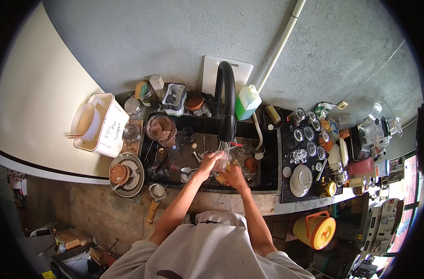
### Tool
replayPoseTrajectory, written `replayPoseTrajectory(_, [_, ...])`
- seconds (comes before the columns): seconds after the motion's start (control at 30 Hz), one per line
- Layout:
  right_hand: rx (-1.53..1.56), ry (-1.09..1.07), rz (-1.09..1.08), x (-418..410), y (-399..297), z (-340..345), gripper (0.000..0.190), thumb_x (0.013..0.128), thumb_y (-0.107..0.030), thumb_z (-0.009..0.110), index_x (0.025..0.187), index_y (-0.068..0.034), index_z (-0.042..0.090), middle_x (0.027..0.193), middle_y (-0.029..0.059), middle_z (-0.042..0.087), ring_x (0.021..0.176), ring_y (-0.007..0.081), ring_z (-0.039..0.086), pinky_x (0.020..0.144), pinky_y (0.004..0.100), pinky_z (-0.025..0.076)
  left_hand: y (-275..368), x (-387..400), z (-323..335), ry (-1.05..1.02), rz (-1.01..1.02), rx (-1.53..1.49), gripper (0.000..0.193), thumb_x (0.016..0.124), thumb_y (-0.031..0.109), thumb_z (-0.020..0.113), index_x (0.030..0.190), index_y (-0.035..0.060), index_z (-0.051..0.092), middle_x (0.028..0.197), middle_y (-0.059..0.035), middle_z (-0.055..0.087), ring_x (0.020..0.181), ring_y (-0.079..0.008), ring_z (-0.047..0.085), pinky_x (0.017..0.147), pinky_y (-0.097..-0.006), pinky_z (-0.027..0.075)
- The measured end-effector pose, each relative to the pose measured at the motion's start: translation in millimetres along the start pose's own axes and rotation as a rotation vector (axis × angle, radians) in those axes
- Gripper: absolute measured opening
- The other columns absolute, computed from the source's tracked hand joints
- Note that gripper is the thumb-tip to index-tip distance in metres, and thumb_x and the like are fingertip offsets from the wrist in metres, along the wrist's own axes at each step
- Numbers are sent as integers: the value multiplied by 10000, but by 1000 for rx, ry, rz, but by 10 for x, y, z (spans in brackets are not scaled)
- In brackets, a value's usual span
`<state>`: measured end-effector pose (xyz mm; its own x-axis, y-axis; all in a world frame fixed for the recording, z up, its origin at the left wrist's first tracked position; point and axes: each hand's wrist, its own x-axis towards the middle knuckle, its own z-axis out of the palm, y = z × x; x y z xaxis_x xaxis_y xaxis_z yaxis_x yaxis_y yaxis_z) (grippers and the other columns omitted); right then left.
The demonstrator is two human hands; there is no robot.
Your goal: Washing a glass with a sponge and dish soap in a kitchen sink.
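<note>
Water runs in a spray from the black gooseneck faucet (227, 122) over both hands in the black sink (273, 157). My left hand (209, 164) grips a clear glass (220, 164) under the stream. Close beside it, my right hand (235, 177) holds a yellowish sponge (221, 179) against or near the glass; the fingers partly hide it. Around them in the sink lie spoons, glassware and a brown round item (251, 164). A glass bowl with brown residue (161, 129) rests at the sink's left back corner.
Left of the sink stand a white plastic tub (109, 129) and stacked plates with a brown bowl (119, 173). A portafilter (157, 191) lies at the front edge. Upturned glasses (309, 132) and a white plate (301, 180) crowd the right mat. Green liquid fills a jug (247, 103) behind.
</note>
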<state>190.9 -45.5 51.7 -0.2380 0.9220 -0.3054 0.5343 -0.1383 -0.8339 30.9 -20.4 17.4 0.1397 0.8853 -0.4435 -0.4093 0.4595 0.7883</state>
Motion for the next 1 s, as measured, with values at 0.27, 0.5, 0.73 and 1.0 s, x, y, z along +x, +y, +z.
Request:
replayPoseTrajectory(0.27, [197, 202, -102, -152, -475, -346, 337, 984, -310, 578, 1016, 11, 674, 825, 132, 687, 698, 201, 666, 624, 355, 542, -286, 25, -125, -170, -127, -202, 626, 970, 641, 436, 1159, 70, 611, 1020, -85, 676, 917, -218, 679, 771, -428, 573])
replayPoseTrajectory(0.5, [-316, 265, 82, 309, -732, 68, 476, 963, -403, 576, 787, 12, 729, 883, 255, 696, 864, 435, 673, 769, 451, 545, -280, -13, -6, -3, -9, 62, 430, 1061, 423, 365, 1177, 66, 575, 991, -55, 668, 858, -154, 661, 710, -358, 570])
replayPoseTrajectory(0.73, [819, -153, -43, 956, 398, 261, 409, 1003, -335, 573, 1202, 13, 654, 983, 43, 712, 869, 117, 625, 806, 306, 522, 97, -211, 159, 127, -102, -358, 489, 1037, 518, 386, 1083, 81, 600, 779, -50, 643, 599, -196, 644, 507, -370, 556])
replayPoseTrajectory(1.0, [-205, 405, -316, 353, -442, 543, 336, 998, -300, 485, 1149, -43, 641, 1007, 255, 682, 911, 453, 651, 754, 515, 514, -217, 49, -241, 380, -23, 128, 591, 989, 558, 490, 833, 23, 687, 770, -89, 687, 548, -175, 612, 492, -352, 487])
